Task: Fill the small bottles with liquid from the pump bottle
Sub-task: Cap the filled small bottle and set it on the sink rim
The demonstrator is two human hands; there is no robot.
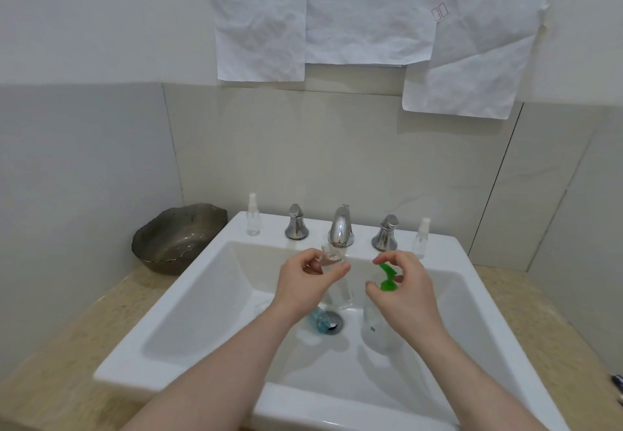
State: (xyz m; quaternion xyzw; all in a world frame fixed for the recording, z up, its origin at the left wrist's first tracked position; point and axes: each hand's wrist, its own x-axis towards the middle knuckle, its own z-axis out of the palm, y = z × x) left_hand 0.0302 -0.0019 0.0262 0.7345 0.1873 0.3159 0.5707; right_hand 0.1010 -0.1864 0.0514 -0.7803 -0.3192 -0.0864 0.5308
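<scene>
Over the white sink (188, 299), my left hand (303, 287) grips a small clear bottle (338, 280), upright with its open neck near the tap. My right hand (403, 290) curls round the green pump head (387, 277) of a clear pump bottle (374, 326), which stands in the basin. Two small clear spray bottles stand on the sink's back ledge, one at the left (253, 216) and one at the right (422, 236). A small blue piece (318, 319) lies by the drain, partly hidden under my left wrist.
A chrome tap (341, 226) with two handles (296, 223) (386, 233) stands behind the basin. A dark glass bowl (175, 236) sits on the beige counter at the left. Crumpled white paper sheets (364, 12) hang on the wall above.
</scene>
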